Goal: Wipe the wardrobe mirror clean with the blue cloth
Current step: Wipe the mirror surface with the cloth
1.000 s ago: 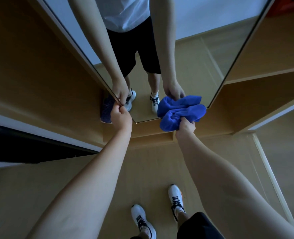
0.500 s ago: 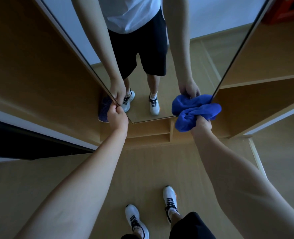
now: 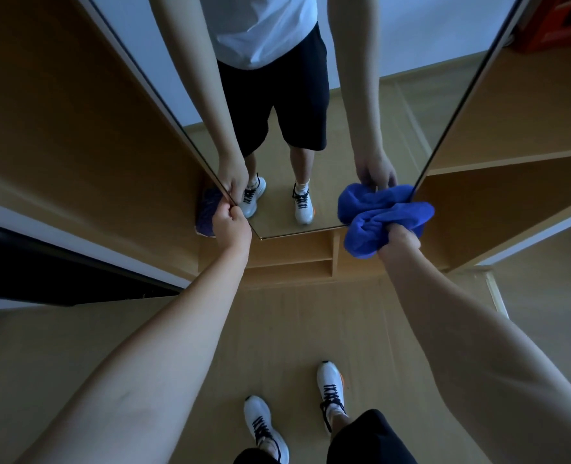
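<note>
While bunched in the right hand [image 3: 398, 242], blue cloth [image 3: 382, 220] pressed against wardrobe mirror [image 3: 310, 135] at its lower right corner, spilling past the frame edge. Right grip curled tight round the cloth, fingers buried in folds. Left hand [image 3: 231, 226] pinching the mirror's left edge near the bottom, fingertips hidden behind it. Purple object [image 3: 207, 212] beside that hand, half covered, hard to identify. White sneakers [image 3: 331, 385] on wooden floor [image 3: 294, 323], partly cut off below.

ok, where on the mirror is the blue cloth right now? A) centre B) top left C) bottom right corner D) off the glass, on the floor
C: the right hand holds the blue cloth bunched against the mirror at its bottom right corner.
</note>
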